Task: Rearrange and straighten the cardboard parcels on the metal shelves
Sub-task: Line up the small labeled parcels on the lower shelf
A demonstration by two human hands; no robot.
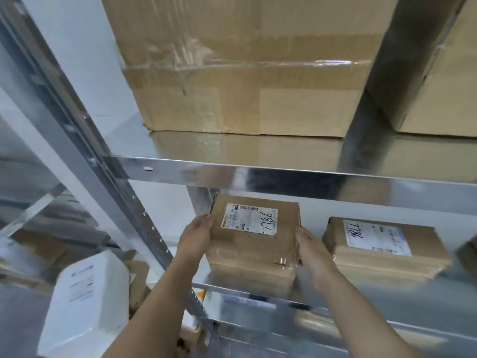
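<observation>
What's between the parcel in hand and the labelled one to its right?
The right hand, holding the held parcel, then bare shelf before the right parcel; head view.

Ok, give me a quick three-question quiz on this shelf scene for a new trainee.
1. True or false: the left hand and right hand grip the same held parcel.
2. Multiple choice: the second parcel lies to the held one's A) left, B) right, C) top.
3. Fill in: the big cartons sit on the ___ shelf.
Key: 1 true; 2 B; 3 upper.
</observation>
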